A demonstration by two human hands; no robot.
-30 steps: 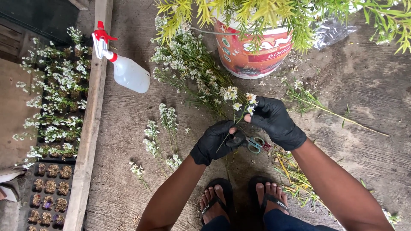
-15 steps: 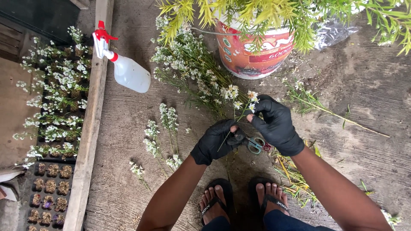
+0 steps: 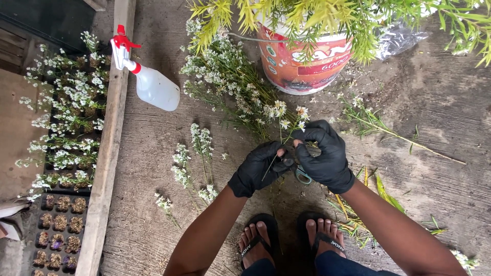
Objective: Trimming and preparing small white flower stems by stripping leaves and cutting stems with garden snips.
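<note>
The right hand (image 3: 323, 156) has swung in toward the left hand (image 3: 258, 168), and the two black gloves now nearly touch over the scissors (image 3: 299, 173). A second ago the right hand sat further out toward three o'clock, with the full scissor handles showing between the gloves; now only one teal loop peeks out below the right palm. The right fingers curl in a pinch on the flower sprig (image 3: 286, 122), just under its white blooms, which point to twelve o'clock. I judge the sprig is being steadied for a trim, though I cannot tell whether the blades are open or closed.

The left hand is closed around the black end of the scissors with a thin stem slanting across its knuckles; its place has hardly changed.

Compared with the earlier frame, the blooms have drifted slightly toward the bucket (image 3: 302, 61), which stands at twelve o'clock from the hands under a leafy yellow-green plant (image 3: 327, 20). A few green leaf trimmings (image 3: 381, 186) now lie at four o'clock of the right hand, where the forearm covered them before.

Nothing else has moved: the spray bottle (image 3: 151, 84) lies at ten o'clock, the loose pile of cut flowers (image 3: 225, 76) at eleven, the short sprigs (image 3: 197, 158) laid out at nine, and the seedling tray (image 3: 61, 214) beyond the wooden plank (image 3: 107, 153). The sandalled feet (image 3: 291, 237) stay at six.
</note>
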